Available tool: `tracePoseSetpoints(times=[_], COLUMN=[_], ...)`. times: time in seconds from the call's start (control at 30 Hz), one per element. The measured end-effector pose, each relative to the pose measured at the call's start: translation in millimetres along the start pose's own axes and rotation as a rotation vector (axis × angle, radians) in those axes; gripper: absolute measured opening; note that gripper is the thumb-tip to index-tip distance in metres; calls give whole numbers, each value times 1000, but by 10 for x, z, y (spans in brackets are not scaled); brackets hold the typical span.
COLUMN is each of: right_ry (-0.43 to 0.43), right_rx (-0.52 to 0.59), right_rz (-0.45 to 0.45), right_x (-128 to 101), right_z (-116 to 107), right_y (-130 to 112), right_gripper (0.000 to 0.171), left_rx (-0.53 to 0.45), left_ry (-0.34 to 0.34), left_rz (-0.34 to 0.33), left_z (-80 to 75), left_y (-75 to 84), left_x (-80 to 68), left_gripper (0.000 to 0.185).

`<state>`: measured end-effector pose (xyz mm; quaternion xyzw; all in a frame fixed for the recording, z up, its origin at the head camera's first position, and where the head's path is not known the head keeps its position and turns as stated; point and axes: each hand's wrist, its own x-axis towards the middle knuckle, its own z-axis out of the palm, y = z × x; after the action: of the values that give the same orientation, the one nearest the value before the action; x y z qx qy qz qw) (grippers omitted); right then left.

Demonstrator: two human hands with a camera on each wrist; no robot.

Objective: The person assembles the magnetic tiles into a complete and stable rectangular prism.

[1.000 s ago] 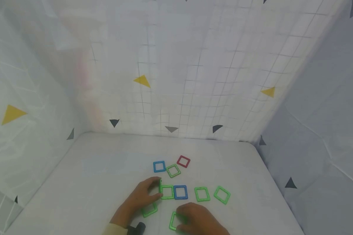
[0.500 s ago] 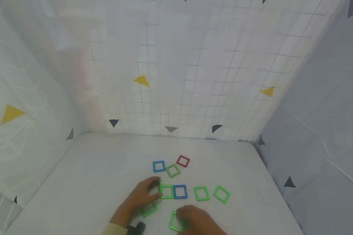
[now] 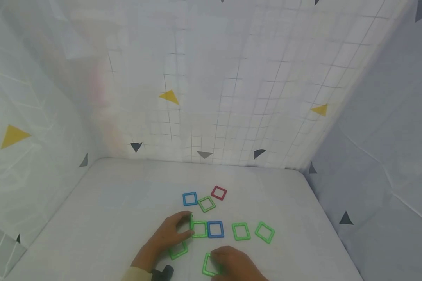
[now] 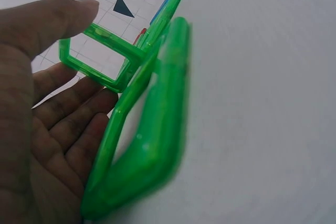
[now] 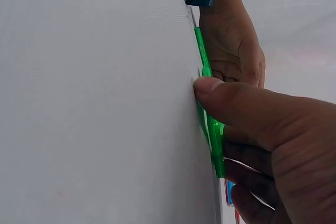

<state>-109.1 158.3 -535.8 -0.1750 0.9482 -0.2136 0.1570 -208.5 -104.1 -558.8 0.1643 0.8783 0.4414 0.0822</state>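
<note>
While left hand (image 3: 168, 234) pinches upright green square (image 3: 191, 221), right hand (image 3: 233, 263) grips green frame (image 3: 208, 264) nearer body.

This looks like a small curtained recording booth rather than a lived-in room. A white tabletop (image 3: 109, 203) is enclosed on three sides by hanging white sheets (image 3: 232, 78) printed with grid lines and small triangles.

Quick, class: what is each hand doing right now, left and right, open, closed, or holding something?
Left hand: pinches an upright green square tile between thumb and fingers.
Right hand: grips a green square tile at its edge, thumb pressed on it.
</note>
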Motion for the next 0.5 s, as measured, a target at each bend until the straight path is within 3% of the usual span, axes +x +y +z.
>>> tracePoseSetpoints(times=[0.5], right_ry=[3], right_rx=[42], right_rz=[-6], right_x=[-4], right_z=[-32], right_y=[-15], right_gripper=[42], left_rx=[-8], left_ry=[-9], left_rz=[-23], left_z=[10], left_y=[-8], left_x=[-4], left_gripper=[69])
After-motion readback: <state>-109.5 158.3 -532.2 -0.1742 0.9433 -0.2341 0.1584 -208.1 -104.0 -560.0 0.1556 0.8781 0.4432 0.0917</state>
